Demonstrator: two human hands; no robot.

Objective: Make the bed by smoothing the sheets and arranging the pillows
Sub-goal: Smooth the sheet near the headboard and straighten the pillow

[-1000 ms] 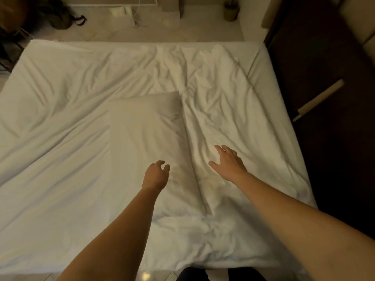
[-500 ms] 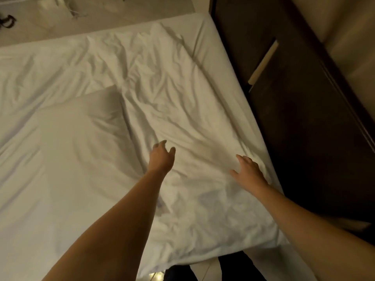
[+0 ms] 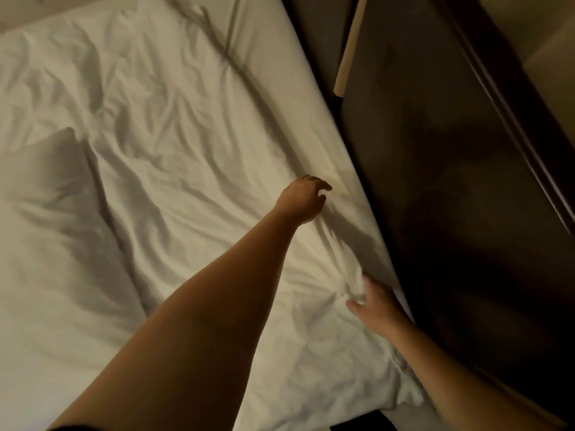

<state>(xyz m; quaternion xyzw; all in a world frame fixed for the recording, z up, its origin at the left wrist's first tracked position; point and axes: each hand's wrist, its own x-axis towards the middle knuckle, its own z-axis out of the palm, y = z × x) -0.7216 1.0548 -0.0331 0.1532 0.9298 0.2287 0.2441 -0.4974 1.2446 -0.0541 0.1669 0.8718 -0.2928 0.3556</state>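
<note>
Both hands have swung to the right edge: my right hand (image 3: pixel 375 306) pinches bunched sheet (image 3: pixel 186 135) (creases fan from it), my left hand (image 3: pixel 303 197) curls fingers on it, grip unclear; likely a smoothing tug next, while the pillow (image 3: pixel 53 188) lies left.

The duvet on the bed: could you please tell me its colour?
The duvet is plain white, shown in the head view.

— What is the person wearing?
— Little shows. Both forearms are bare from the left hand (image 3: pixel 303 199) and right hand (image 3: pixel 375 306) back; a thin dark strip (image 3: pixel 74 428), perhaps a sleeve hem, edges the left arm's near end.
</note>
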